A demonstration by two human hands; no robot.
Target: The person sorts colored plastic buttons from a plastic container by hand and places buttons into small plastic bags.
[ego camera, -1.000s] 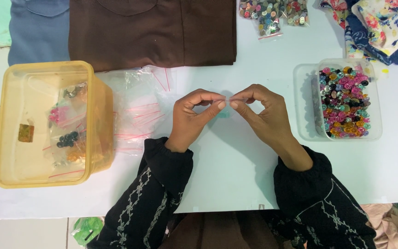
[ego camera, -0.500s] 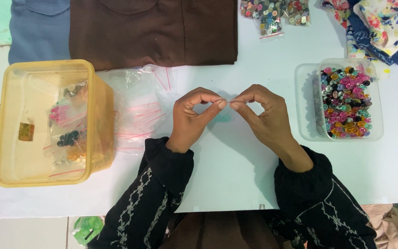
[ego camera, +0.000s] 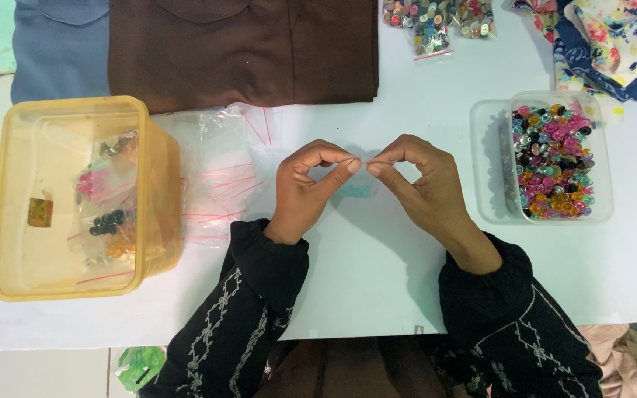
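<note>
Over the white desk (ego camera: pixel 377 287), the left hand (ego camera: pixel 311 188) and the right hand (ego camera: pixel 414 184) meet fingertip to fingertip, each pinched shut on the top edge of a small clear plastic bag with teal bits (ego camera: pixel 354 190) hanging just above the surface between them. A clear tub of mixed coloured buttons (ego camera: pixel 554 158) sits to the right, a yellow plastic container (ego camera: pixel 75 195) and loose clear zip bags (ego camera: pixel 223 169) to the left.
</note>
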